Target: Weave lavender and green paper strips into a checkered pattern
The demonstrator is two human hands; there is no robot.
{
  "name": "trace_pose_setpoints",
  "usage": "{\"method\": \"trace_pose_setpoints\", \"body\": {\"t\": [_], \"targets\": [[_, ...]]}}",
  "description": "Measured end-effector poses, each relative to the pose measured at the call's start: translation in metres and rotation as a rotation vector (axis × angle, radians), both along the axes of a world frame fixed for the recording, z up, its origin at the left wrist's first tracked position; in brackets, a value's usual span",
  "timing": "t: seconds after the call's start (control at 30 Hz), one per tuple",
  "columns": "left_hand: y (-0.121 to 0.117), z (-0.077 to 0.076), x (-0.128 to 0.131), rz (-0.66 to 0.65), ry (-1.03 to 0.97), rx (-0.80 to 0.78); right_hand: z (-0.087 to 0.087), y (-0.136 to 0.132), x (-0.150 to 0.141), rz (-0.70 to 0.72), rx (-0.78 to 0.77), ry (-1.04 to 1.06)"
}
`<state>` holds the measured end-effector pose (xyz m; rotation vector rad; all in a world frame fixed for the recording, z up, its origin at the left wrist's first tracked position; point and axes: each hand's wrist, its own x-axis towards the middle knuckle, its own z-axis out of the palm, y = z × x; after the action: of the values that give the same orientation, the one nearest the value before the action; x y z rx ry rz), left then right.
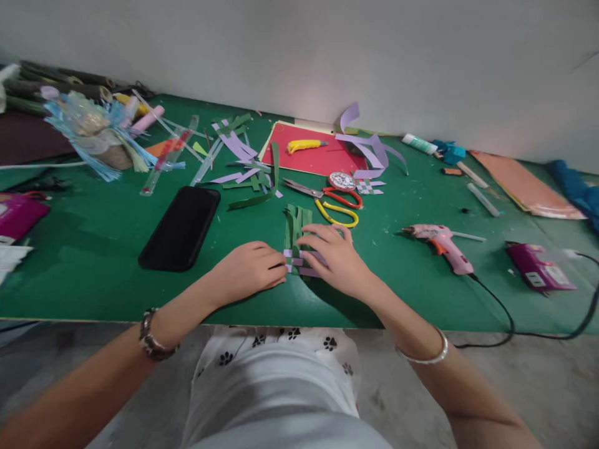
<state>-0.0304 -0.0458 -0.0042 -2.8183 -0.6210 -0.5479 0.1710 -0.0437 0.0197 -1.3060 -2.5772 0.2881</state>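
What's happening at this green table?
A person is weaving paper strips. Both hands rest on a small woven piece of green and purple strips: the left hand pinches its left edge, the right hand presses on top. Scissors, a pink glue gun and a black phone lie nearby on the table.

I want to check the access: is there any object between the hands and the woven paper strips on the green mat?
Nothing visible is. The left hand and right hand already touch the woven paper strips; the scissors and phone lie apart.
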Motion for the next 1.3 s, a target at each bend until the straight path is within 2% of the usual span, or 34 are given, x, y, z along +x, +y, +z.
{"method": "trace_pose_setpoints", "body": {"t": [0.2, 0.57, 0.9, 1.3], "targets": [[-0.005, 0.002, -0.005, -0.043, -0.018, 0.035, -0.005, 0.016, -0.006, 0.174, 0.001, -0.119], [-0.01, 0.002, -0.007, -0.069, 0.001, -0.01, -0.009, 0.013, 0.001, 0.131, 0.015, -0.275], [-0.011, -0.001, -0.007, -0.082, -0.02, -0.025, -0.013, 0.014, 0.002, 0.136, 0.077, -0.291], [-0.01, 0.0, -0.006, -0.076, -0.023, -0.021, -0.011, 0.019, 0.001, 0.092, 0.005, -0.246]]}}
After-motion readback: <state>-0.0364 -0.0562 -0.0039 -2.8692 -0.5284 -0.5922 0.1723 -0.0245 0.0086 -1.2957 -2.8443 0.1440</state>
